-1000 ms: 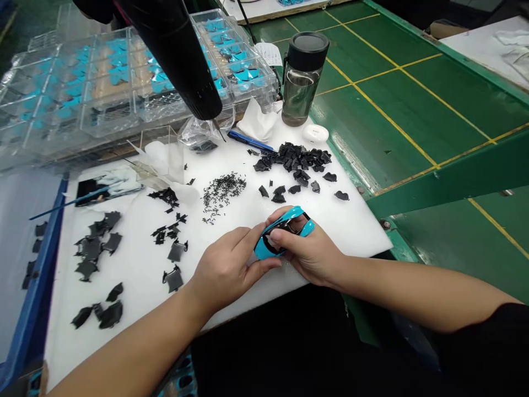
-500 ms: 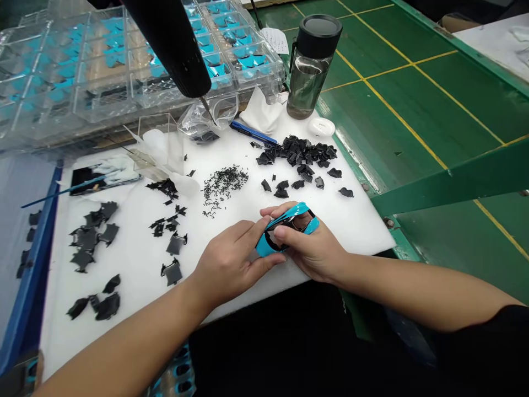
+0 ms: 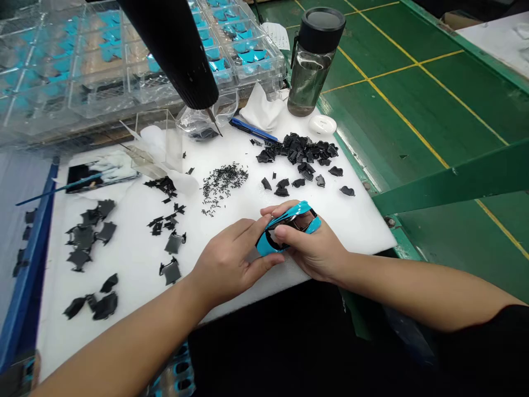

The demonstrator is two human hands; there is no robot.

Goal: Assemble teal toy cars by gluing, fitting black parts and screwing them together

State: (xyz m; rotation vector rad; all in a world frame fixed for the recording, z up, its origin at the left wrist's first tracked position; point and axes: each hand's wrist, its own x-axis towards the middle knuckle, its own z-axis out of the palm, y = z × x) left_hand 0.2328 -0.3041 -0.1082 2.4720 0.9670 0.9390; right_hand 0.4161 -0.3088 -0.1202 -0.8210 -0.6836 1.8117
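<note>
Over white foam board (image 3: 136, 242), I'm gripping a glossy blue plastic car shell (image 3: 273, 244) slanting far-right between my left hand (image 3: 227, 264) and right hand (image 3: 312, 248).

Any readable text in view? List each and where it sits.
Paper slip behind the water bottle: printed, too small to read.
White oval case: small mark on top, too blurred to read.
Blue shell between the left hand and right hand: no text seen.
</note>
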